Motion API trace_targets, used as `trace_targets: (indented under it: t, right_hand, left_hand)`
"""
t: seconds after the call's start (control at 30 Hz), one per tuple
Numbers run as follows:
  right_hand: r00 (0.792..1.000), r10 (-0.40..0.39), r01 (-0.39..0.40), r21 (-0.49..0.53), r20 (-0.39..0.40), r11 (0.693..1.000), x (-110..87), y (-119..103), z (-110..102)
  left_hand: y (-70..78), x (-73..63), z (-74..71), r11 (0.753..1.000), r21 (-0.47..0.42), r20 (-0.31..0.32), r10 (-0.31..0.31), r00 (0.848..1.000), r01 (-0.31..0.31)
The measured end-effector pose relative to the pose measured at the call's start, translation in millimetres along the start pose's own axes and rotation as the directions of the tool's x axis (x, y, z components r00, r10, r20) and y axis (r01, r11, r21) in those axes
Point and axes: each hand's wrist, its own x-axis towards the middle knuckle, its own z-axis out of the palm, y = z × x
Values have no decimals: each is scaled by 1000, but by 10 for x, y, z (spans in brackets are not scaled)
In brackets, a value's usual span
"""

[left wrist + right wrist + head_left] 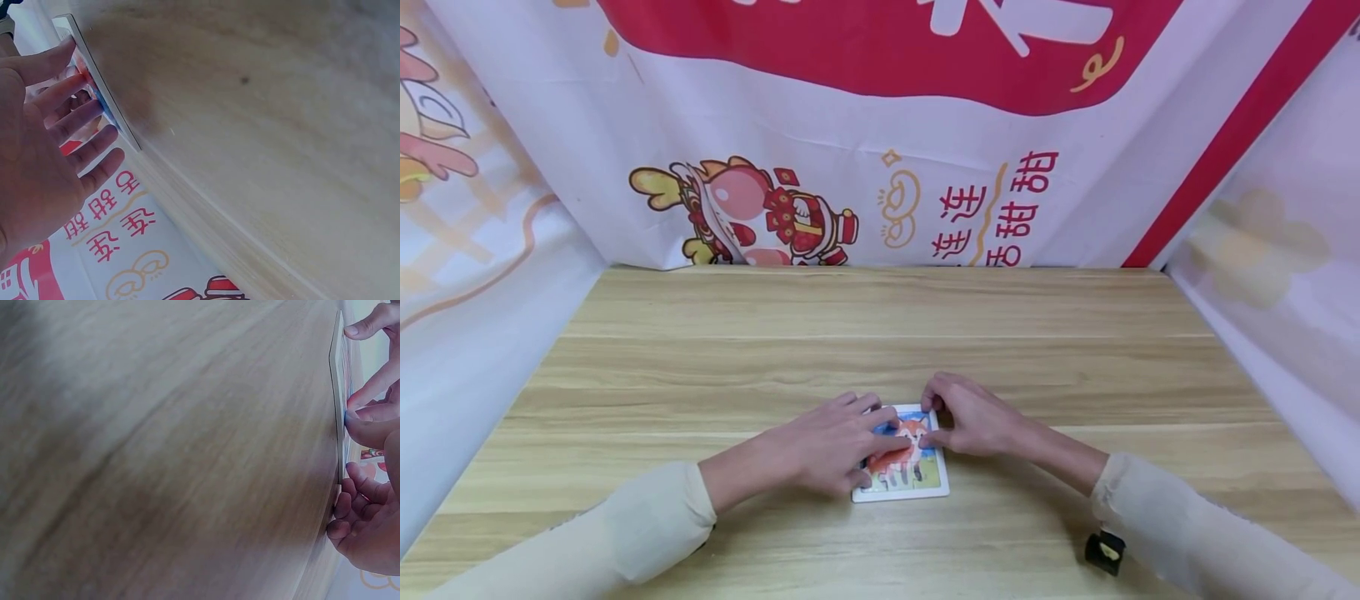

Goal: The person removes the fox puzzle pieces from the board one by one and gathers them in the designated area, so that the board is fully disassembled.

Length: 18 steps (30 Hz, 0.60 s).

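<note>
A thin white-bordered picture board (901, 492) with an orange fox on a blue and green ground lies flat on the table. From the left, my left hand (837, 442) reaches over it, fingers spread and fairly straight, tips on the picture. In the left wrist view its thumb (53, 62) touches near one end of the board (100, 81). My right hand (977, 417) grips the board at its far right corner, the thumb on the fox and the curled fingers at the edge. The right wrist view shows that thumb (369, 430) against the board's face.
The wood-grain table (880, 333) spreads around the board on all sides. A printed white and red cloth (865, 117) hangs along the back, with more cloth at the left and right. A small black item (1105, 552) sits by the right sleeve (1180, 508).
</note>
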Motion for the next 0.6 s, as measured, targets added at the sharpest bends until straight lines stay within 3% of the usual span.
trace_targets:
  t: [0.6]
  right_hand:
    - [1000,-25,24,-30,-2,999,28,-10,5]
  left_hand:
    - [6,-3,-8,1000,25,24,-5,1000,4]
